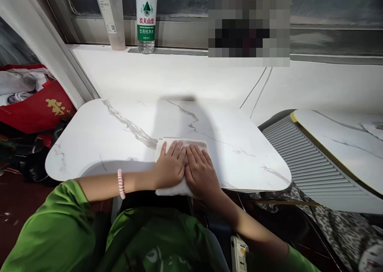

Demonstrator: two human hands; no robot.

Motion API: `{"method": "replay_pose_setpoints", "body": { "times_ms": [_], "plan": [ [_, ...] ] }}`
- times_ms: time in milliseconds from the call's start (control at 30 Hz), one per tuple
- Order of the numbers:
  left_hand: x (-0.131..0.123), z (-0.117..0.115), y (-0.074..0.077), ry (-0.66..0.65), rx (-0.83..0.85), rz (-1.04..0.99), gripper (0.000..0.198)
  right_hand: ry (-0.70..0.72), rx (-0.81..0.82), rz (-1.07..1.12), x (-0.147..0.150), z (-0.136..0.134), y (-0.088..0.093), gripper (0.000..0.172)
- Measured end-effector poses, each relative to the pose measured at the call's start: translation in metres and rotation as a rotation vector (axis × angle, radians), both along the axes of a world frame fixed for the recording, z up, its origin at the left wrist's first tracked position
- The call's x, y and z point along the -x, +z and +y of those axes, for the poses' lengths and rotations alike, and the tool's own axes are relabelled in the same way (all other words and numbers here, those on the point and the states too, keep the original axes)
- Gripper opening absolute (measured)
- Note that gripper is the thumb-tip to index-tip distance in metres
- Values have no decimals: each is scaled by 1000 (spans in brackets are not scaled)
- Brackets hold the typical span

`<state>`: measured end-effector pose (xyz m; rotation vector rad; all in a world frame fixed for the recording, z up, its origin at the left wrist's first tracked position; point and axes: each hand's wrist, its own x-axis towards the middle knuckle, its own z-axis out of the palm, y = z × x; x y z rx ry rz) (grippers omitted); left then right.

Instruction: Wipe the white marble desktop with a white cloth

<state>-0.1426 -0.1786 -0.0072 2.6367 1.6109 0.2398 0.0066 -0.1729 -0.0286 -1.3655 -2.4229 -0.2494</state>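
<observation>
A folded white towel (175,190) lies at the front edge of a white table (98,144) with grey marbled veins. Its near end hangs a little past that edge. My left hand (170,166) rests flat on the left part of the towel, fingers stretched forward. Beside it, my right hand (202,170) presses flat on the right part, and the two hands touch along their inner sides. Neither hand grips the cloth. Much of the towel's middle is hidden under them.
A water bottle (146,24) and a tall frosted plastic container (115,24) stand on the back ledge. To the left is a red bag (44,108). A ribbed grey panel (302,164) adjoins another marbled tabletop (338,124) at right. A power strip (238,253) lies below.
</observation>
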Motion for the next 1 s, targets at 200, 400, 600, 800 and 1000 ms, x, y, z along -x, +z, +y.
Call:
{"method": "replay_pose_setpoints", "body": {
  "times_ms": [200, 400, 600, 800, 1000],
  "plan": [
    [15, 26, 0, 55, 23, -11, 53, 10, 93, -3, 21, 32, 5, 53],
    [58, 99, 1, 114, 5, -57, 46, 19, 143, 47, 62, 111, 6, 51],
    [91, 198, 0, 180, 3, -81, 45, 41, 110, 199, 99, 209, 0, 46],
    [95, 245, -3, 182, 5, -89, 46, 3, 120, 293, 109, 254, -4, 44],
    [91, 235, -2, 209, 12, -62, 48, -3, 134, 272, 105, 249, -4, 49]
  ]
}}
